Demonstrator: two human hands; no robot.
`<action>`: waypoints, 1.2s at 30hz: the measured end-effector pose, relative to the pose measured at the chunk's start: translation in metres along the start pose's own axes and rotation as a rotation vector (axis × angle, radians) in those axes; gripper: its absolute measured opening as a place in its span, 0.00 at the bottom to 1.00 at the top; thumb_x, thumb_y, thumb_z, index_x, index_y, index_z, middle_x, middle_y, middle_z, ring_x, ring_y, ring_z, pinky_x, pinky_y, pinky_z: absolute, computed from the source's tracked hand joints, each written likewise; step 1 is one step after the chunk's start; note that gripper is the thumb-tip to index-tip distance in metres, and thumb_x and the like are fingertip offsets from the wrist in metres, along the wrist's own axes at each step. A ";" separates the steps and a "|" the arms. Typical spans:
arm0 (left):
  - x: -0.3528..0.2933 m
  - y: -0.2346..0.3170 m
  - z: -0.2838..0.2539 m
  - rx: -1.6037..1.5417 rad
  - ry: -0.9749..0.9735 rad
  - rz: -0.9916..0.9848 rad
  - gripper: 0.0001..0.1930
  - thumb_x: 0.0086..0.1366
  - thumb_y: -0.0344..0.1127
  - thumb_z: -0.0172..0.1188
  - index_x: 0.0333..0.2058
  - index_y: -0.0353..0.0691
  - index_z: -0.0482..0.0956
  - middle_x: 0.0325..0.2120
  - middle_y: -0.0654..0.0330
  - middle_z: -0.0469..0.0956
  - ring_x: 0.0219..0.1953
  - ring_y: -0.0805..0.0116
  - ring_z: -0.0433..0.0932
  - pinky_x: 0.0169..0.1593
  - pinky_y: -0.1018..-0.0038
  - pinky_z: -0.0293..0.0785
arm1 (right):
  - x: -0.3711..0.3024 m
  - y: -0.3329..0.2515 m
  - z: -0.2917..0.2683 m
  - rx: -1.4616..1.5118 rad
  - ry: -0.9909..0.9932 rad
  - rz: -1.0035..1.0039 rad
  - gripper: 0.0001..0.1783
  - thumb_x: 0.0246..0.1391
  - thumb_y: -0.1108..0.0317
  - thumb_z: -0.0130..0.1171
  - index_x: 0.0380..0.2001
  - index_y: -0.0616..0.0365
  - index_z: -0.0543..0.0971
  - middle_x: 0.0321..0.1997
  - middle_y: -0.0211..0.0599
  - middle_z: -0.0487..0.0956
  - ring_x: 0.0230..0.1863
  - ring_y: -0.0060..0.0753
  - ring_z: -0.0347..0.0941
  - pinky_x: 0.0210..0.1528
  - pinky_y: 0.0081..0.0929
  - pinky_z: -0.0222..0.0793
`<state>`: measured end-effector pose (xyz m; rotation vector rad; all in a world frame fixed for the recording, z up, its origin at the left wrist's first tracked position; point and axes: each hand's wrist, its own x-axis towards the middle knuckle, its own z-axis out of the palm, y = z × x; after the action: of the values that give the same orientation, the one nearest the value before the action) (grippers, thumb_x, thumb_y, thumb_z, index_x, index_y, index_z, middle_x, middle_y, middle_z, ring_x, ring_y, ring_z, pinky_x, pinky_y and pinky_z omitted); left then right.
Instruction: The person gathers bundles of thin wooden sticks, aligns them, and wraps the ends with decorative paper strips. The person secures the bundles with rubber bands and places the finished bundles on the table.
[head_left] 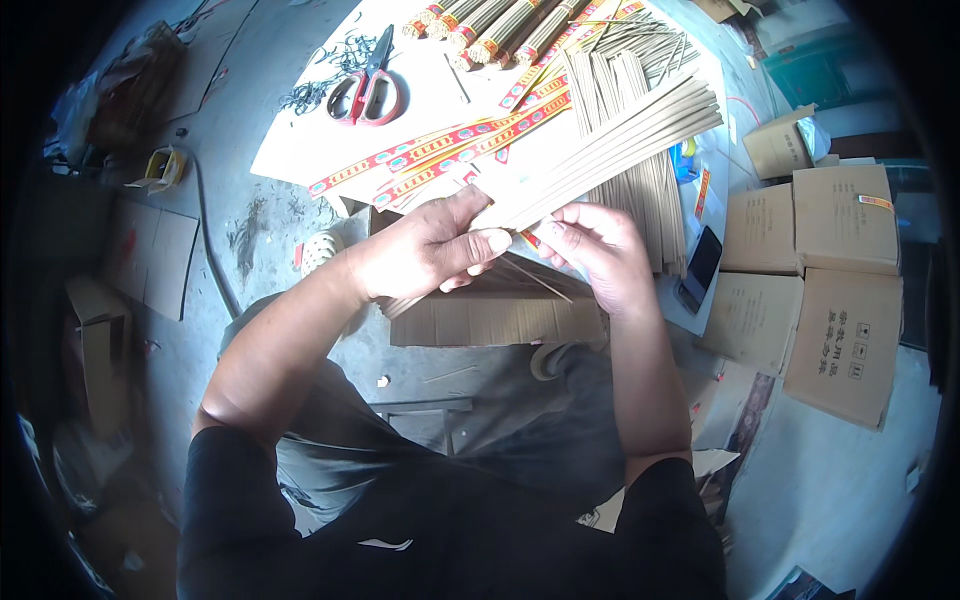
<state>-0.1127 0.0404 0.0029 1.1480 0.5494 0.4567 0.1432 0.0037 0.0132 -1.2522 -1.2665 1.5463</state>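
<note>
My left hand [445, 245] is wrapped round a bundle of incense sticks [620, 150], thumb on top. The thin tan sticks fan out toward the upper right over the table, their lower ends poking out below my palm. Beside the grip, my right hand [595, 250] is closed in a pinch close against the bundle. Whatever lies between its fingertips is too small to make out; a bit of red and yellow shows by them. Under the held bundle, more loose incense sticks [655, 225] lie in a pile on the right of the white table [285, 150].
Red-and-yellow paper strips [440, 148] lie across the table. Red-handled scissors [367, 90] rest beside dark rubber bands [345, 55]. Banded incense bundles [495, 30] line the far edge. A phone [700, 268] lies at the right edge; cardboard boxes [835, 300] are stacked beyond.
</note>
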 end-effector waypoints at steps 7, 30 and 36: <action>-0.001 0.000 -0.006 0.068 -0.030 0.015 0.26 0.79 0.44 0.53 0.69 0.42 0.62 0.25 0.69 0.69 0.26 0.80 0.67 0.32 0.79 0.70 | -0.003 -0.003 0.004 -0.090 -0.022 -0.052 0.13 0.66 0.67 0.64 0.43 0.69 0.82 0.33 0.35 0.84 0.33 0.17 0.77 0.35 0.19 0.73; 0.000 0.003 -0.006 0.083 -0.042 -0.076 0.28 0.78 0.50 0.54 0.68 0.41 0.63 0.25 0.71 0.67 0.24 0.81 0.67 0.29 0.81 0.69 | -0.011 -0.017 -0.012 -0.664 -0.176 -0.516 0.17 0.50 0.86 0.64 0.43 0.61 0.86 0.36 0.44 0.87 0.36 0.37 0.86 0.39 0.29 0.80; 0.000 0.002 -0.007 0.066 -0.038 -0.089 0.27 0.78 0.50 0.54 0.67 0.41 0.64 0.25 0.72 0.66 0.24 0.83 0.66 0.27 0.82 0.67 | -0.008 -0.017 0.001 -0.637 -0.076 -0.619 0.17 0.46 0.87 0.67 0.40 0.58 0.87 0.35 0.41 0.86 0.34 0.36 0.85 0.37 0.29 0.79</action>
<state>-0.1174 0.0465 0.0024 1.1883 0.5835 0.3419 0.1433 -0.0008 0.0319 -1.0063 -2.0540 0.7686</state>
